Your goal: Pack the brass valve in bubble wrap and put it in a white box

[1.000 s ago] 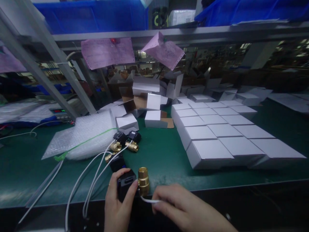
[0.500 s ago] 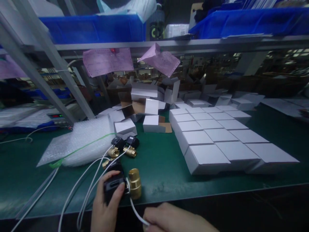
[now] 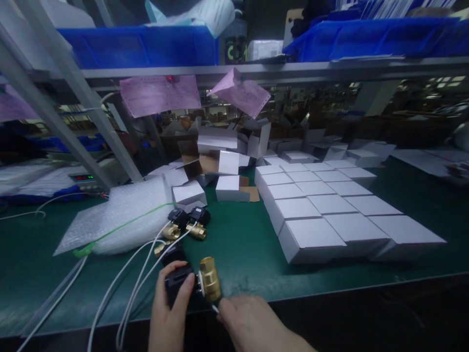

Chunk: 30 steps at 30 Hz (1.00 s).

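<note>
- The left hand (image 3: 169,313) grips the black body of a brass valve (image 3: 209,285) at the near edge of the green bench (image 3: 242,244).
- The right hand (image 3: 249,325) pinches the valve's white cable (image 3: 214,308) just under the brass part.
- Two more valves (image 3: 186,225) lie behind, beside a roll of bubble wrap (image 3: 124,215).
- Rows of white boxes (image 3: 330,215) sit to the right.

Bare green mat (image 3: 242,244) lies between valves (image 3: 186,224) and boxes (image 3: 330,215).

L hand (image 3: 169,313) grip curled shut, thumb up; R hand (image 3: 246,323) fingers pinched together.
</note>
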Each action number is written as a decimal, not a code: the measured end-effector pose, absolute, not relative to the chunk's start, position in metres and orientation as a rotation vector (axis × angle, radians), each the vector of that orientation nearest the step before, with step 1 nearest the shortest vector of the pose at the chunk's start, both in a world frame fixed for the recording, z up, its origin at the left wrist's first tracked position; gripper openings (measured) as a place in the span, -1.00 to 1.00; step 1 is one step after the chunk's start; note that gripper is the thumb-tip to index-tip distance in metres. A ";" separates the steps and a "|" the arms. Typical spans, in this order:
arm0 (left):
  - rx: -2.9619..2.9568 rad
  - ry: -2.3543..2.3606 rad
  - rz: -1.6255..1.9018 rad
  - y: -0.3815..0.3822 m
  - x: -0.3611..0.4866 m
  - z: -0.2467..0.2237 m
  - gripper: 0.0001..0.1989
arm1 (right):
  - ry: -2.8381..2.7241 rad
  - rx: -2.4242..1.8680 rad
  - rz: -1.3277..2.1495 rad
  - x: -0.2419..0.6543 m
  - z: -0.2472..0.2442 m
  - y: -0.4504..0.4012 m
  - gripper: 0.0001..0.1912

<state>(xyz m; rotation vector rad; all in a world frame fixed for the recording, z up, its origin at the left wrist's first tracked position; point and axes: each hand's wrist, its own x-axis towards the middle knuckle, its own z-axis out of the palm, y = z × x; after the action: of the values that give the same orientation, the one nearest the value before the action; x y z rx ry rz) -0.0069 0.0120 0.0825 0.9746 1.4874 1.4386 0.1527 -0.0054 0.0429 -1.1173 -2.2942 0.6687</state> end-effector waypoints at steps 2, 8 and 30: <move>1.189 1.587 1.399 0.011 -0.007 0.077 -0.59 | -2.326 -1.034 0.537 0.158 0.058 -0.010 -0.79; 1.095 1.385 1.240 0.001 -0.002 0.065 -0.54 | -1.682 -1.078 1.014 0.173 0.101 0.012 -0.83; 0.969 1.435 1.330 -0.004 -0.004 0.060 -0.41 | -0.718 -0.927 1.597 0.145 0.082 0.013 -0.33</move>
<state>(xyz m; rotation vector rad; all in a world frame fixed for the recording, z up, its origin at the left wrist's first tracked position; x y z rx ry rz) -0.0045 -0.0044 0.0601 0.9694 1.4355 1.3295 0.1455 0.0128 0.0817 -0.9270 -0.7177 1.5972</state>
